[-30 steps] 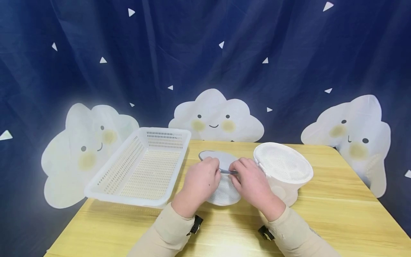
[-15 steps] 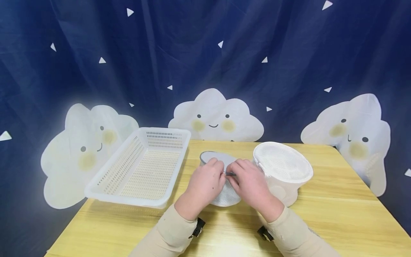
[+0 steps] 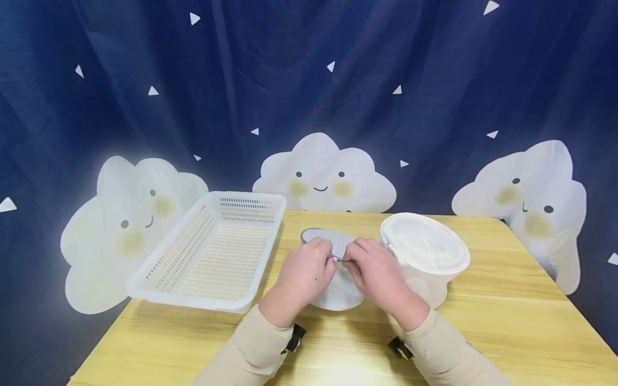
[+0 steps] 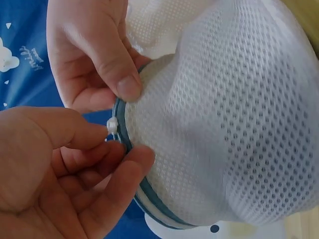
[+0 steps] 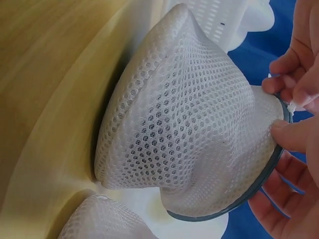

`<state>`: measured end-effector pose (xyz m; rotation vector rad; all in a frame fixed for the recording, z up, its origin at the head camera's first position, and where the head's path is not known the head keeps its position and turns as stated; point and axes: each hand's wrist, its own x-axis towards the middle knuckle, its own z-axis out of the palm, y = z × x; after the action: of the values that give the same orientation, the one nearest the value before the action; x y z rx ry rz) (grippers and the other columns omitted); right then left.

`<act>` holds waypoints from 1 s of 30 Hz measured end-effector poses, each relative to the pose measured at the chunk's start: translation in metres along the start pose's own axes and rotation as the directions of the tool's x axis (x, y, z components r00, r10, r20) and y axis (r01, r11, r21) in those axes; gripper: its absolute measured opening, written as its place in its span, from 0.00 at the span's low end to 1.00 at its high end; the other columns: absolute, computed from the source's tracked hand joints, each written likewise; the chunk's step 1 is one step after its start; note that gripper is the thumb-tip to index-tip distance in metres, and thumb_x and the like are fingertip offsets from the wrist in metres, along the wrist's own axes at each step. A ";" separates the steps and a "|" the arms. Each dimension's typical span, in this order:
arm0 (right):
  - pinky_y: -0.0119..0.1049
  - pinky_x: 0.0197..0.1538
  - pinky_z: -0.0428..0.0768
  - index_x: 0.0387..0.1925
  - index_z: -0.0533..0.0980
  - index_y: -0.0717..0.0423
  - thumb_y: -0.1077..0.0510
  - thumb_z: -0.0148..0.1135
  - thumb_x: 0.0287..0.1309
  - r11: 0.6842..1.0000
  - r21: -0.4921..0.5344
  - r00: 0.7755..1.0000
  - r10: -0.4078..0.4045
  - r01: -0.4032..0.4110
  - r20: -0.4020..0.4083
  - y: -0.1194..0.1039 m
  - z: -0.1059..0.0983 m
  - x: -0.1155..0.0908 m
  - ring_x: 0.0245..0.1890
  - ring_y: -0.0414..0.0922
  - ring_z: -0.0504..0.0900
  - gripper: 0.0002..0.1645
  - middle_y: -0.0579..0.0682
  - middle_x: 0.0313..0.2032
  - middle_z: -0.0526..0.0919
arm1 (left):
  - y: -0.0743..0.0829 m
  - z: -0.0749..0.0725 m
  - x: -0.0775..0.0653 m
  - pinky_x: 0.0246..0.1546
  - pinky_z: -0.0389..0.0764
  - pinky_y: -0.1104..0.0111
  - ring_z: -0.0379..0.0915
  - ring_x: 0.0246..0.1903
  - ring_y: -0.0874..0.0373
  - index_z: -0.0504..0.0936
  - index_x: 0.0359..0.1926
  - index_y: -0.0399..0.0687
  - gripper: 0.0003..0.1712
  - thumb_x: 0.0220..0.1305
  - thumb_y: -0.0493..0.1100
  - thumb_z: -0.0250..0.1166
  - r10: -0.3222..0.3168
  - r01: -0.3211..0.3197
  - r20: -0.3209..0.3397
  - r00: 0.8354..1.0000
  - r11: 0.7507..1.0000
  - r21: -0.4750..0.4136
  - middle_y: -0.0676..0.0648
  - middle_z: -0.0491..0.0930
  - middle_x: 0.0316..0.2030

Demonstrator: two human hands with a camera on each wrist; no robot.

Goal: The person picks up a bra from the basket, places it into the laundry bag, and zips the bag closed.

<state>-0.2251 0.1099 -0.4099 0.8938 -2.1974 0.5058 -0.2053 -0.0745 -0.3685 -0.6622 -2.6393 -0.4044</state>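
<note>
A white mesh laundry bag point(image 5: 184, 119) with a grey-blue zipper rim stands on the table between both hands. My left hand point(image 3: 306, 271) pinches the small white zipper pull point(image 4: 112, 125) at the rim, its other fingers curled against the mesh edge. Close beside it, my right hand point(image 3: 379, 273) grips the same rim, thumb on the near side and fingers behind. The bag's flat grey-white top point(image 3: 335, 238) shows past the knuckles in the head view. Its mesh side bulges and creases below the rim in the right wrist view.
At the left stands a white perforated plastic basket point(image 3: 267, 262). Just right of my right hand is a second white mesh bag point(image 3: 425, 246), upright. Both rest on the wooden table point(image 3: 507, 316), with a dark blue cloud-print curtain point(image 3: 289, 64) behind.
My left hand has shifted slightly along the rim, first toward my right hand, then back a little left. My right hand still holds the rim. The basket and second bag have stayed put.
</note>
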 end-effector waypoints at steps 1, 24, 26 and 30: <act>0.40 0.35 0.74 0.29 0.75 0.50 0.66 0.74 0.49 1.000 0.004 1.000 -0.004 0.004 0.003 0.000 -0.001 0.000 0.30 0.45 0.74 0.15 0.42 0.30 0.77 | 0.000 -0.001 0.000 0.22 0.72 0.66 0.68 0.21 0.59 0.72 0.27 0.51 0.12 0.64 0.41 0.66 -0.002 0.002 -0.002 1.000 1.000 -0.001 0.55 0.68 0.24; 0.41 0.33 0.76 0.32 0.74 0.50 0.65 0.74 0.50 0.994 -0.056 0.994 0.101 -0.099 0.042 0.001 -0.009 0.002 0.30 0.46 0.75 0.16 0.44 0.30 0.75 | -0.011 -0.012 0.002 0.19 0.68 0.67 0.65 0.20 0.59 0.72 0.26 0.51 0.11 0.62 0.40 0.65 -0.056 0.056 -0.014 0.998 0.998 0.006 0.55 0.69 0.22; 0.40 0.33 0.76 0.33 0.74 0.50 0.65 0.75 0.50 0.993 -0.059 0.993 0.104 -0.101 0.050 0.001 -0.008 0.002 0.30 0.46 0.75 0.15 0.44 0.30 0.75 | -0.009 -0.012 0.001 0.19 0.67 0.67 0.65 0.19 0.59 0.72 0.25 0.51 0.11 0.62 0.40 0.65 -0.044 0.044 -0.014 0.999 0.999 0.006 0.54 0.69 0.22; 0.40 0.35 0.76 0.33 0.76 0.50 0.63 0.76 0.50 0.993 -0.060 0.993 0.101 -0.097 0.066 0.000 -0.006 0.001 0.31 0.45 0.74 0.15 0.43 0.31 0.75 | -0.004 -0.011 0.000 0.17 0.67 0.66 0.65 0.18 0.58 0.70 0.24 0.52 0.13 0.62 0.41 0.65 -0.032 0.032 -0.013 0.999 0.999 0.030 0.55 0.67 0.21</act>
<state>-0.2233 0.1126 -0.4051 0.7862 -2.3162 0.4629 -0.2035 -0.0818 -0.3593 -0.6070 -2.6412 -0.3765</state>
